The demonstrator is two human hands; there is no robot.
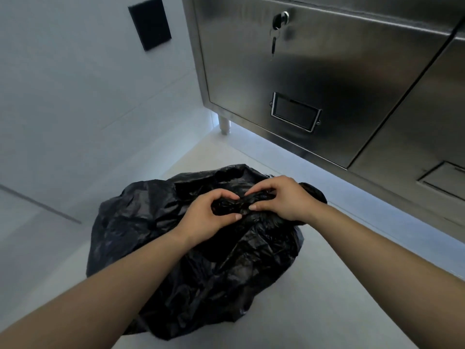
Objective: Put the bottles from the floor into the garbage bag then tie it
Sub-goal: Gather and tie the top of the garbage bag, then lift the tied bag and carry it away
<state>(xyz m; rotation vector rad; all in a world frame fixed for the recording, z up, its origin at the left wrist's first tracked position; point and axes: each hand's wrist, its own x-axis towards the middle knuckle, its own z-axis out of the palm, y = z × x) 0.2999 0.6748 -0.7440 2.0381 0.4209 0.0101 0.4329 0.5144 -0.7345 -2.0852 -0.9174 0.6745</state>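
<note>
A bulging black garbage bag (176, 268) lies on the pale floor in the lower middle of the head view. Its gathered top is bunched into a twisted wad (232, 206) between my hands. My left hand (208, 217) curls its fingers and thumb round the left side of that wad. My right hand (281, 200) pinches the wad's right side with fingertips and thumb. More loose plastic sticks out behind my right hand. No bottles show on the floor; the bag's contents are hidden.
A stainless steel cabinet (327, 79) on short legs stands close behind and to the right of the bag, with a key (274, 44) hanging from its lock. A white wall with a black plate (150, 23) rises at the left. Bare floor (314, 285) lies right of the bag.
</note>
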